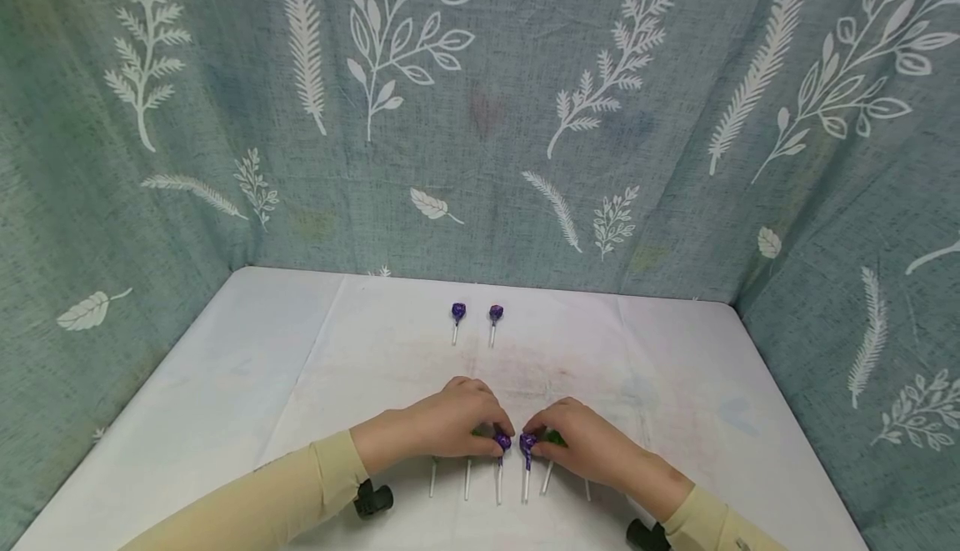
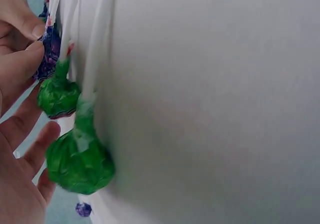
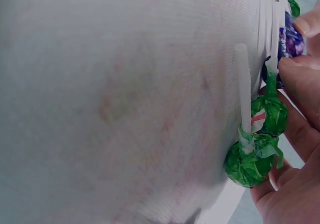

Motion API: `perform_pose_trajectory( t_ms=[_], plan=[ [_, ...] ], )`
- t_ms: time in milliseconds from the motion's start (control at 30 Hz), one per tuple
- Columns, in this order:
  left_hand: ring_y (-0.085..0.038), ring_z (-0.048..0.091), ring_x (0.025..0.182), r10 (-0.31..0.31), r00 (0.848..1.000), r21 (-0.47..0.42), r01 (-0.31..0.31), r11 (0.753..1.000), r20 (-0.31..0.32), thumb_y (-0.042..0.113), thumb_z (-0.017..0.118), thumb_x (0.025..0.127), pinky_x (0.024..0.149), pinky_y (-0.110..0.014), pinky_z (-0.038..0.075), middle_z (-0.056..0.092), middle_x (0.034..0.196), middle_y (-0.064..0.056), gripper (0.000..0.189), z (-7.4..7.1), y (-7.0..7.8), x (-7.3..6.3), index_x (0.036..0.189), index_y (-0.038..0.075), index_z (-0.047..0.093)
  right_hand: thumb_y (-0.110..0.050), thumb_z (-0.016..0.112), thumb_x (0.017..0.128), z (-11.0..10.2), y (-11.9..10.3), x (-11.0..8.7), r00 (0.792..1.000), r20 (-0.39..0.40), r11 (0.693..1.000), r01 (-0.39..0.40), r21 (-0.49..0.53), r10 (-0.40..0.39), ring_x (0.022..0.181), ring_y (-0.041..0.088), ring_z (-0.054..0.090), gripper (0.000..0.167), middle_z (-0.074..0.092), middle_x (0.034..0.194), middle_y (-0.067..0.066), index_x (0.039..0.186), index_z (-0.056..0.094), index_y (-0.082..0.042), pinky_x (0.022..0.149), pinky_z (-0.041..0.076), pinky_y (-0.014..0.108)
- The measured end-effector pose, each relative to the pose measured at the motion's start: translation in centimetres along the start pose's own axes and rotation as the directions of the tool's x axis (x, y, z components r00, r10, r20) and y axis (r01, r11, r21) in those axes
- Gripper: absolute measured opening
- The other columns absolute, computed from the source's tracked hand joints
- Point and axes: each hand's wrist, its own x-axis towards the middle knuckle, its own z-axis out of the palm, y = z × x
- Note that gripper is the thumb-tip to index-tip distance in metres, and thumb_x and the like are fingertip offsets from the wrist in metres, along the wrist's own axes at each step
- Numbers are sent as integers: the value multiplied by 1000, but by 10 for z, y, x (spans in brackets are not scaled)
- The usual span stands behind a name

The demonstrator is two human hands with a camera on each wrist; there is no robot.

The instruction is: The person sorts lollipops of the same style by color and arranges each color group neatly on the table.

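Note:
My left hand [image 1: 450, 422] pinches the wrapped head of a purple lollipop [image 1: 503, 441] between thumb and finger. Facing it, my right hand [image 1: 588, 443] pinches another purple lollipop [image 1: 527, 441]. Both sticks point toward the near side of the white table. Two green lollipops [image 2: 81, 164] lie under the left palm and fingers in the left wrist view. Beneath the right hand, the right wrist view has two more green lollipops [image 3: 250, 161] side by side. From the head camera the hands cover most of the green heads, while their white sticks poke out below.
Farther back on the white table [image 1: 675, 368] lie two purple lollipops, one on the left [image 1: 458, 312] and one on the right [image 1: 496, 313]. A grey-green leaf-patterned curtain [image 1: 487, 201] borders the table behind and at both sides. Black wrist cameras [image 1: 372, 499] sit below the sleeves.

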Motion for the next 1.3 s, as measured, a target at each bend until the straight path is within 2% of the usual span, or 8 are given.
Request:
perform_pose_trajectory(
  t_ms=[367,667,900,1100,1300],
  plan=[
    [-9,52,114,-42,998,-28,41,999,-44,41,73,91,104,-54,30,63,109,26,28,-31,-7,12,117,30,74,-26,73,92,-1,0,2,1000,8,1000,-6,7,6,107,9,57,22,64,105,-20,114,72,-24,94,47,38],
    [-11,53,112,-45,994,21,47,999,-100,40,72,91,102,-52,32,65,109,23,27,-57,-20,31,115,29,75,-26,74,91,0,1,3,1000,10,1000,-15,1,15,107,9,57,21,64,105,-21,113,73,-25,94,47,37],
    [-11,54,111,-50,994,51,55,997,-97,40,71,92,99,-51,35,66,108,25,26,-64,-34,52,116,31,74,-26,74,91,0,1,2,1000,6,1000,-14,4,14,105,9,56,21,64,103,-21,112,73,-24,91,48,35],
    [-12,54,110,-63,995,62,68,996,-78,38,71,92,101,-52,33,67,108,23,29,-66,-46,71,118,26,74,-28,74,91,1,3,2,1000,8,1000,-22,-1,22,106,9,56,21,64,104,-21,112,73,-25,92,48,35],
    [-10,55,112,-72,995,64,77,995,-66,36,71,93,99,-52,34,67,107,23,28,-67,-59,89,118,26,74,-28,74,91,0,4,1,1000,10,1000,-26,3,26,105,8,56,22,64,105,-20,113,73,-24,92,48,35]
  ],
)
